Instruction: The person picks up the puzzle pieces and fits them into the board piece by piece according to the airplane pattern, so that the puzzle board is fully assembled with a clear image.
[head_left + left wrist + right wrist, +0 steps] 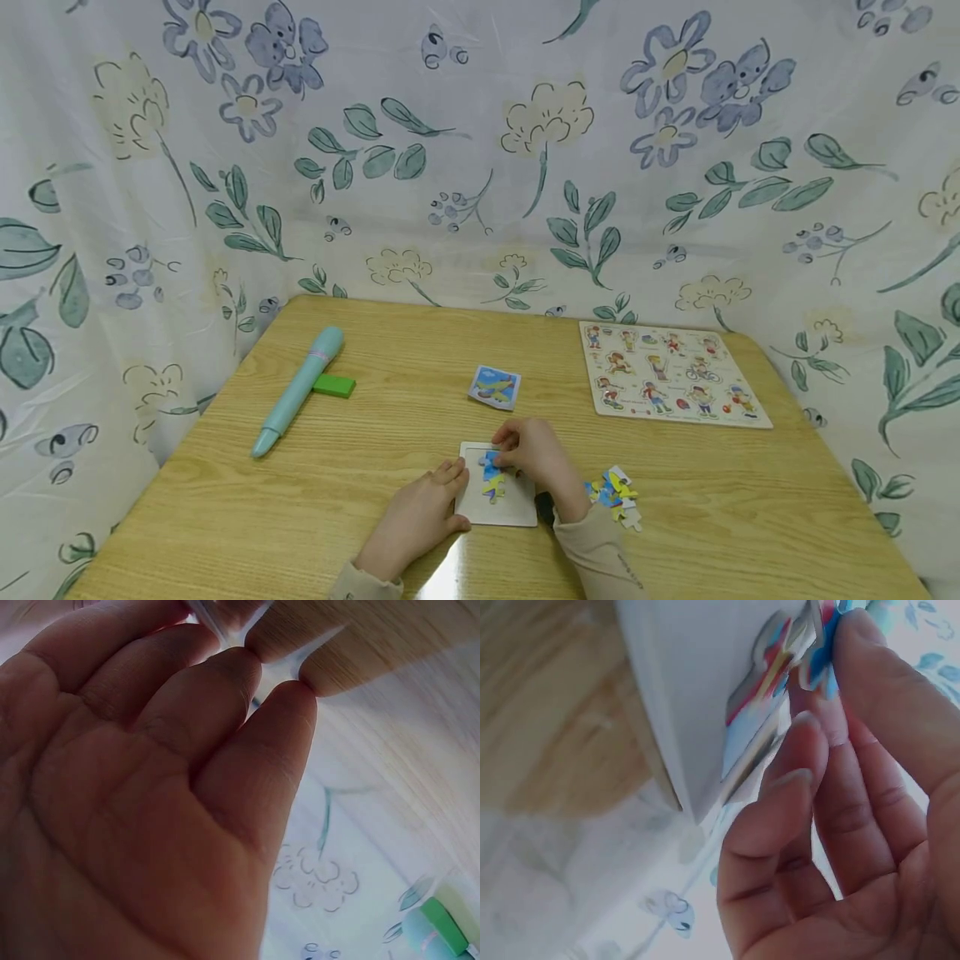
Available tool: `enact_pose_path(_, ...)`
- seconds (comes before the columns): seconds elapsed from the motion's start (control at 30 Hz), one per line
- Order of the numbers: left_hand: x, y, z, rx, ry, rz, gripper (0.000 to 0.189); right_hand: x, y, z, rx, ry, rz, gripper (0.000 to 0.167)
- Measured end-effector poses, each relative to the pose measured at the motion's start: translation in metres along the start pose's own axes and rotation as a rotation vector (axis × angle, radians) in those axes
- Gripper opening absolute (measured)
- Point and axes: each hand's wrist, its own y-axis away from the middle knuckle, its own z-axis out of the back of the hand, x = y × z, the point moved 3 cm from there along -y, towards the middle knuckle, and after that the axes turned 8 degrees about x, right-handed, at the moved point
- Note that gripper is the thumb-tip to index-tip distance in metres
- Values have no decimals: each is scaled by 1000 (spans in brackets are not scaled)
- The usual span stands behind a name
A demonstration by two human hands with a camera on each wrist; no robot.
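A small white puzzle board (516,510) lies near the front of the table. Several joined jigsaw pieces (492,490), blue and yellow, are on it. With thumb and fingers my right hand (536,458) pinches a blue jigsaw piece (823,656) over the board's upper part, close beside the other pieces. Along the board's left side rests my left hand (420,512), its extended fingers touching the edge. The left wrist view shows mostly the palm and fingers (262,765). To the right of my right wrist is a loose heap of jigsaw pieces (621,493), partly hidden by the arm.
Beyond the board lies a small picture card (495,388) with a plane on it. A larger picture board (678,375) with figures is at the back right. On the left are a turquoise pen-shaped object (294,396) and a green block (334,385). A flowered curtain (480,167) hangs behind.
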Motion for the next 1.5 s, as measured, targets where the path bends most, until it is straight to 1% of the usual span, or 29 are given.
enact_pose_path(0.1, 0, 0, 0, 5, 1, 3, 68, 0, -1, 0, -28, 64, -9, 20)
enact_pose_path(0.17, 0, 0, 0, 8, 4, 5, 68, -2, -1, 1, -37, 68, -26, 21)
enact_pose_path(0.27, 0, 0, 0, 10, 8, 7, 68, -9, -1, 2, -38, 40, -68, 21)
enact_pose_path(0.33, 0, -1, 0, 9, 12, 8, 69, -12, 0, 4, -25, -2, -79, 22)
enact_pose_path(0.5, 0, 0, 0, 10, 14, 13, 68, -18, 5, 11, 9, -67, -89, 22)
enact_pose_path(0.7, 2, 0, -1, 9, 4, 15, 68, -19, 4, 11, 24, -75, -95, 20)
enact_pose_path(0.87, 2, -1, -2, 10, -1, 14, 69, -18, 3, 10, 14, -37, -110, 16)
enact_pose_path(1.1, 2, -1, -4, 22, 29, 23, 69, -13, 0, 8, 43, 54, -71, 11)
enact_pose_path(1.27, 2, 0, -3, 18, 34, 18, 69, -4, 2, 8, 52, 133, -55, 8)
enact_pose_path(1.37, 1, 0, -2, 15, 29, 15, 69, 3, 4, 8, 49, 130, -42, 8)
enact_pose_path(1.5, 1, 0, -1, 15, 20, 11, 69, 12, 4, 5, 80, 89, -20, 12)
